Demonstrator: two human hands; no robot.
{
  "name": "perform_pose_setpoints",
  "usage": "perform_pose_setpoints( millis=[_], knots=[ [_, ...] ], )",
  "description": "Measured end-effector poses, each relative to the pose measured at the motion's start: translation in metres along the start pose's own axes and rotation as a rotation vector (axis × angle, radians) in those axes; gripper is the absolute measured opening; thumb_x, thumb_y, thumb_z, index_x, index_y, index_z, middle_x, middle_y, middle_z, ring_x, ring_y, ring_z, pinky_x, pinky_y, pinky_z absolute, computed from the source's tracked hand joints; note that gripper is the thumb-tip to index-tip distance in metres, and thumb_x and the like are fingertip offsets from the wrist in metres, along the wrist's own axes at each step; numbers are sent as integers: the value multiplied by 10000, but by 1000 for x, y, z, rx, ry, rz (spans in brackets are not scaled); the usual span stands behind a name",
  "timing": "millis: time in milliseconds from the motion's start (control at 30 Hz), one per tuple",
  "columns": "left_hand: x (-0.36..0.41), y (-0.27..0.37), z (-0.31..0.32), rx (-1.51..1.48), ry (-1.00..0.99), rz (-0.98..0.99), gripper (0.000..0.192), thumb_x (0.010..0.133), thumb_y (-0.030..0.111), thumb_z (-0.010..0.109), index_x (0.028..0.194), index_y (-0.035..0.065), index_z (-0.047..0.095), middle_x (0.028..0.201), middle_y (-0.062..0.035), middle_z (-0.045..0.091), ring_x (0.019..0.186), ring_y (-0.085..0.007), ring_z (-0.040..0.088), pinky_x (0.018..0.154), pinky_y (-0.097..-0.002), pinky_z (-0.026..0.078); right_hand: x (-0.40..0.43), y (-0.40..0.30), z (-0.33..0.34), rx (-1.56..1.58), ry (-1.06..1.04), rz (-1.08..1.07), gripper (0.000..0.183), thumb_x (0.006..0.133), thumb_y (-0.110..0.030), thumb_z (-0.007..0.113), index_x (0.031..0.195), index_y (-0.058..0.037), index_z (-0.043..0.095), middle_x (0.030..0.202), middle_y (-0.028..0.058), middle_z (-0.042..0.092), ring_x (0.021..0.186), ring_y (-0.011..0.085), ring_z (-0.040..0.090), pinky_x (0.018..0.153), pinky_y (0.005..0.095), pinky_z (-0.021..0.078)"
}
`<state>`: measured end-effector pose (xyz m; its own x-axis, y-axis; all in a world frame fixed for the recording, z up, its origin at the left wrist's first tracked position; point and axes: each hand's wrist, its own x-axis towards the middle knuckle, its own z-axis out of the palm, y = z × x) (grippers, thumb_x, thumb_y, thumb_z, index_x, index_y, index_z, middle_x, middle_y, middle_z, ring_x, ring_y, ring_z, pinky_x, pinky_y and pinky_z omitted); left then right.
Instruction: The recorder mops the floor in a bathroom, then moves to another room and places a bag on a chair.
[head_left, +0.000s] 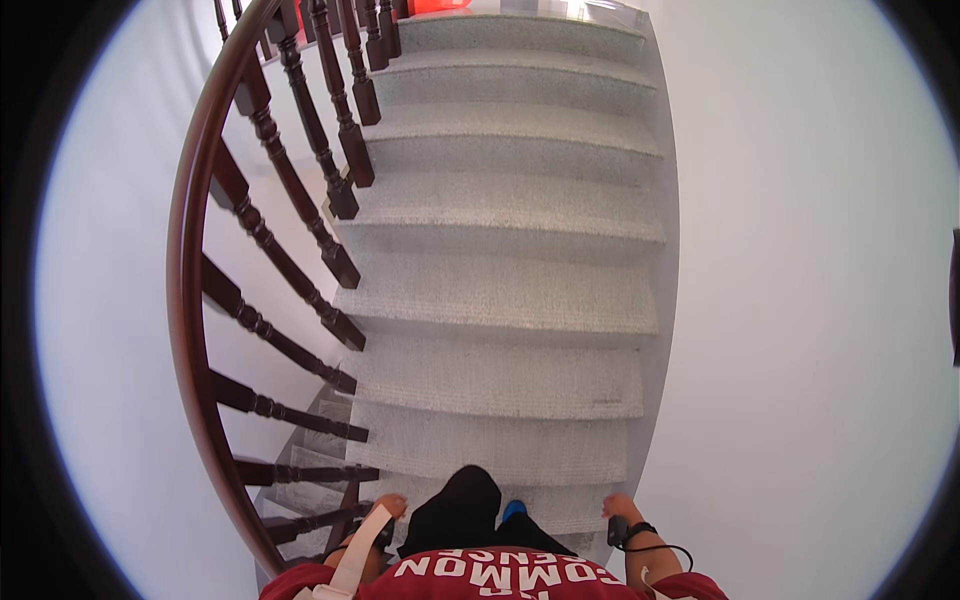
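Observation:
My left hand (391, 505) is low in the view, beside my raised left knee and inside the baluster row. A pale strap crosses in front of its wrist. My right hand (618, 505) hangs near the wall side of the stairs, with a black device (617, 531) strapped at its wrist and a cable running from it. Neither hand touches the railing or wall, and nothing shows in them. Their fingers are too small to make out. Before me rises a staircase (499, 289) of grey stone-like steps. One blue shoe tip (514, 510) shows below my dark trousers (454, 514).
A curved, dark red-brown wooden handrail (186, 247) with turned balusters (281, 296) runs along the left. The plain white wall (795, 300) bounds the right. Lower steps (307, 472) show between the balusters. Something red (439, 6) stands at the top, cut off by the frame.

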<state>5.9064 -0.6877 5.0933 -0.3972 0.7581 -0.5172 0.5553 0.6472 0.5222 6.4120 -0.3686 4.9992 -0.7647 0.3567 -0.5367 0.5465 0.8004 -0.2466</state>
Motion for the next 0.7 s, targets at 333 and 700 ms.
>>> perform_pose_setpoints(
  millis=[333,700],
  knots=[
    [-321,-67,-148,473,20,158,254,749,287,537,741,38,591,637,-117,580,582,-263,582,530,-400,452,-178,-316,-192,1211,217,160,269,804,-143,468,1014,4,549,852,114,613,699,183,629,570,278,501],
    [-543,231,-446,-617,321,-215,275,750,119,494,1005,54,574,711,-91,620,636,-143,619,524,-267,486,-462,-396,-316,867,-68,192,257,830,-164,448,955,36,552,832,136,617,673,224,635,561,342,526]
  ],
)
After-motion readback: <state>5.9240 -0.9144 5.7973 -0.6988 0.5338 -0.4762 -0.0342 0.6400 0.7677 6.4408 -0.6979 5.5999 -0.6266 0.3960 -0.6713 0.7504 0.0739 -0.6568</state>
